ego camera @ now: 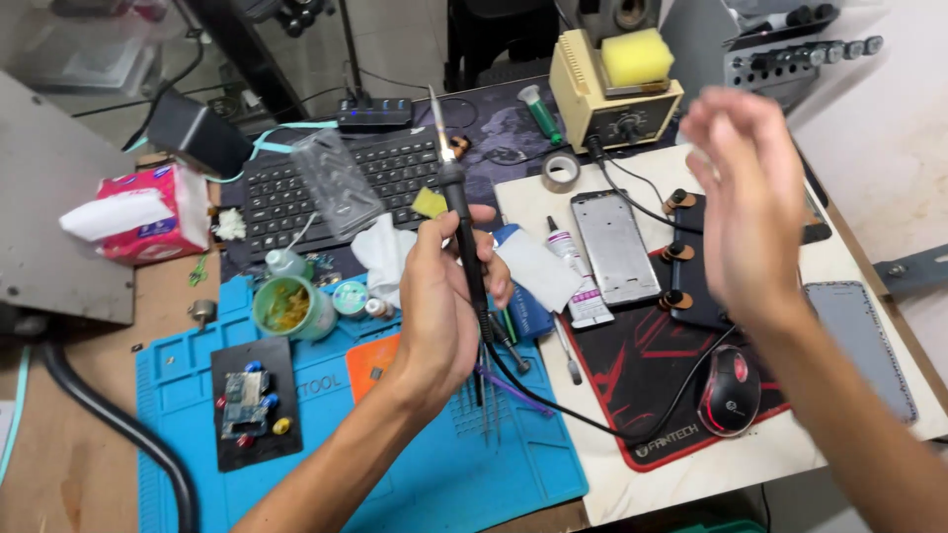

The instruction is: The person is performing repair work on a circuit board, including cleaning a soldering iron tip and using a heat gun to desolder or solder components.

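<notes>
Blue silicone work mat [434, 474] fills the lower left of the frame, and the left hand [439, 296] is raised over its right part, fingers clenched around the black handle of a slim soldering iron [459, 212]. The iron stands almost upright, metal tip pointing to the top middle of the frame, and its black cable [592, 419] droops down across the red and black mouse pad [642, 385].

The right hand [746, 202] is up in the air on the right side, palm open, fingers spread and a bit blurred, gripping nothing at all.

On the mat, lower left, there's a small black pad with a little circuit board [247, 403] on it, held by coloured pins. Just above that sits a green round tub [289, 308] with yellowish stuff inside. A black keyboard [336, 188] lies in the upper middle, with a clear plastic piece resting over it. Pink tissue box [148, 212] at the far left.

The beige soldering station with a yellow sponge on top [614, 94] is at the top right of centre. Below it a silver phone frame [614, 247] lies flat, next to a white glue tube [578, 276]. A black mouse [731, 390] sits on the pad's lower right corner.
</notes>
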